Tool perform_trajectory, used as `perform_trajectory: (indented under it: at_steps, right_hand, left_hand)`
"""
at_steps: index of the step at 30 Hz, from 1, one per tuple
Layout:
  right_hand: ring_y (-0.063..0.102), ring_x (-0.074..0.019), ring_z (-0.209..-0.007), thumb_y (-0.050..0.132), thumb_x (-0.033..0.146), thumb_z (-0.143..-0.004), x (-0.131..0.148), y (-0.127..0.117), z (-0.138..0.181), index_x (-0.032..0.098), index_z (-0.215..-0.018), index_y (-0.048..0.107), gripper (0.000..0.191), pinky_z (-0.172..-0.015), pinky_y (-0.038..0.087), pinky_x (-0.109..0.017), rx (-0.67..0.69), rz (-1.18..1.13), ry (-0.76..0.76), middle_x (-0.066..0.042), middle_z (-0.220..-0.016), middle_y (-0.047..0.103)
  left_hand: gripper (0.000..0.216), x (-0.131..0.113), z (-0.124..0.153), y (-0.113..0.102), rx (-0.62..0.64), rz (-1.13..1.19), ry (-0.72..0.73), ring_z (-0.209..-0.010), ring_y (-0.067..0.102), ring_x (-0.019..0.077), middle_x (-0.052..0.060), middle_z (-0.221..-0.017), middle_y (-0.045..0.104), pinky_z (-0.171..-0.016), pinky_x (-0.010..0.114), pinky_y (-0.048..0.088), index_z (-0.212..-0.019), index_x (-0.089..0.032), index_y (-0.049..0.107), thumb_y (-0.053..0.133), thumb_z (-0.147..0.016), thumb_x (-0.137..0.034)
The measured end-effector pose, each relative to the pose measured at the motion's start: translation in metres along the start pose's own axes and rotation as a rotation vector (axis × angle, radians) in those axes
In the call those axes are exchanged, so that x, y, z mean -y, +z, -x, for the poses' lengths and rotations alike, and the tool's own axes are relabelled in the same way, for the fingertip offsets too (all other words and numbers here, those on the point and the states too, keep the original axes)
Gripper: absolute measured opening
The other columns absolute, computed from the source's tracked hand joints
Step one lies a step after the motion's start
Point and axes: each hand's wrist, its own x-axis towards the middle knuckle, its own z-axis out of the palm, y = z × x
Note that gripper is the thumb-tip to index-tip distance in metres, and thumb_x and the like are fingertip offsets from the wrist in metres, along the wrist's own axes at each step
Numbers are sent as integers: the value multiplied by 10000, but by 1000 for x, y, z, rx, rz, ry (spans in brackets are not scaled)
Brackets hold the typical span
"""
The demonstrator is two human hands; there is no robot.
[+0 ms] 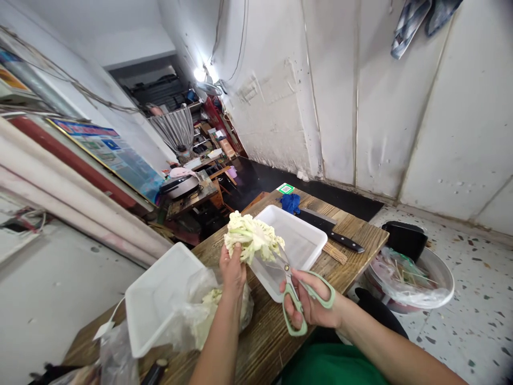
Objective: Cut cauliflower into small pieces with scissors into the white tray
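Note:
My left hand point(233, 266) is closed around the lower left of a pale cauliflower point(252, 235), its thumb pressed against the stalks. Green-handled scissors point(294, 307) are in my right hand point(316, 305), with fingers through the loops. The scissor blades are spread apart and reach the right edge of the cauliflower. Below and behind the cauliflower lies a shallow white tray point(308, 235). To the left of my left forearm, a clear plastic bag point(186, 321) holds more cauliflower.
On the wooden table point(272, 342), a black-handled knife point(347, 241), wooden skewers point(334, 252) and a blue crumpled item point(289, 203) lie beyond the tray. A deeper white container point(160, 289) stands at left. A lined waste tub point(441, 283) sits on the floor at right.

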Motion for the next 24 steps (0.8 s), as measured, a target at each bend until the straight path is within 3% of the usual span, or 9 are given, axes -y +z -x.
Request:
perform_trajectory:
  at_steps: [5, 14, 18, 24]
  right_hand:
    - [512, -153, -421, 329, 593, -904, -8, 1, 6, 142, -957, 585, 521, -447, 385, -255, 124, -13, -2, -55, -562, 616]
    - [543, -161, -460, 258, 641, -903, -1, 16, -13, 125, -1013, 591, 624, -508, 395, -278, 168, -148, -23, -66, -615, 634]
    - [494, -138, -380, 291, 568, -932, -6, 25, -8, 143, -884, 595, 524, -438, 382, -260, 103, -153, -50, -13, -513, 575]
    - [333, -74, -261, 354, 480, -952, -9, 20, -19, 156, -726, 550, 441, -318, 204, -172, -82, -108, -24, 54, -364, 424]
  left_hand:
    - [528, 9, 5, 2, -100, 51, 11, -800, 650, 140, 40, -965, 690, -723, 245, 526, -1077, -211, 628, 829, -599, -309]
    - [420, 13, 16, 7, -68, 47, 64, -887, 647, 148, 63, -1082, 666, -764, 243, 516, -1117, -225, 610, 741, -732, -327]
    - [428, 13, 15, 3, -49, 56, 42, -898, 642, 153, 58, -1091, 661, -777, 253, 514, -1119, -232, 606, 744, -727, -335]
    - [421, 11, 22, 7, -31, 50, 25, -856, 648, 146, 41, -1030, 674, -759, 256, 524, -1110, -238, 606, 748, -725, -335]
